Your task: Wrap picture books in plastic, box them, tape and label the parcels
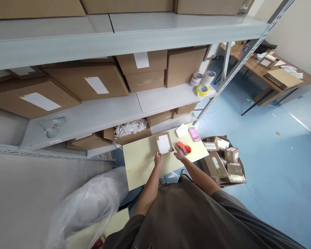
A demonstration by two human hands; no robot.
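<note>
A small cardboard box (164,143) with a white label on top lies on the pale yellow table (140,159). My left hand (158,159) grips the box at its near left corner, fingers closed. My right hand (179,153) is just right of the box, beside an orange and blue tape dispenser (184,148); its fingers are too small to read clearly, and whether it touches the dispenser cannot be made out. Behind the dispenser are white papers (181,130) and a pink item (194,134).
Metal shelves (114,107) with cartons and tape rolls (202,90) stand in front. An open carton of small boxes (223,159) is on the floor at right. A plastic-wrapped bundle (98,193) sits at left. Another desk (264,74) stands farther right.
</note>
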